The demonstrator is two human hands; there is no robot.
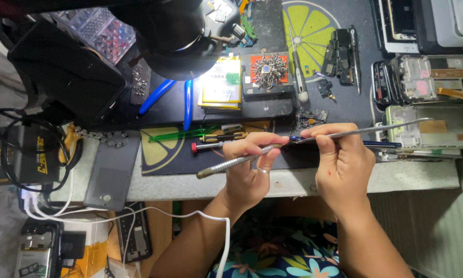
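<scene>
Phone [339, 145] held edge-on over bench edge, clamped in right hand [342, 162]. Left hand [249, 164] fingers closed on metal screwdriver [231, 163], tip at phone's edge. Grey phone [112, 170] lies w/ back up, well to the left.

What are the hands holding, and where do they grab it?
The left hand pinches a metal screwdriver near its tip end. The right hand grips a phone edge-on, with long tweezers by their middle.

Metal tools in my grip, over a matt mat

My left hand [247, 172] is pinching a knurled steel driver [231, 164]; my right hand [342, 162] is gripping smooth, shiny metal tweezers [375, 128]. The black mat [164, 154] is looking matt and rubbery, the worktop edge [293, 183] rough, stony.
</scene>
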